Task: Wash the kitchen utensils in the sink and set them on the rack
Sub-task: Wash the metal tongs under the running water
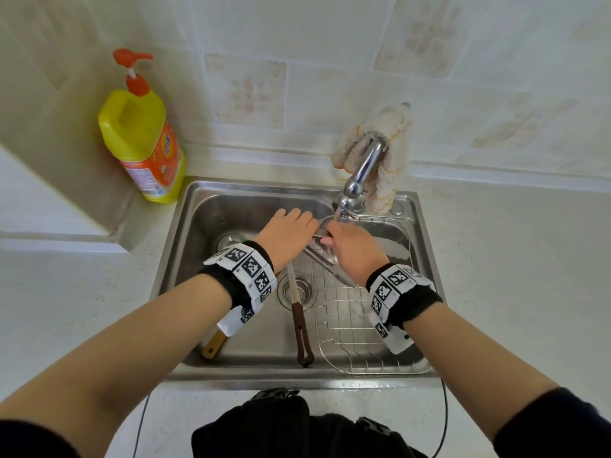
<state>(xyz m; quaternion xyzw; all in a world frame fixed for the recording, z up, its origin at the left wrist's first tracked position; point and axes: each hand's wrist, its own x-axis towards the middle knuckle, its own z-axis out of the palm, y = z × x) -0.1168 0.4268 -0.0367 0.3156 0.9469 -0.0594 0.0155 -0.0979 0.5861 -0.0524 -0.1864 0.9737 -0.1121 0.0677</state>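
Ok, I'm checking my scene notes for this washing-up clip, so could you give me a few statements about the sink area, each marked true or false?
1. The yellow bottle stands on the counter by the back left corner of the sink. True.
2. The wire rack sits in the left half of the sink. False: it sits in the right half.
3. A brown-handled utensil lies in the basin, its shaft across the drain. True.
4. The tap is bare. False: a cloth is draped over it.
5. The right hand holds nothing. False: it grips a metal utensil below the tap.
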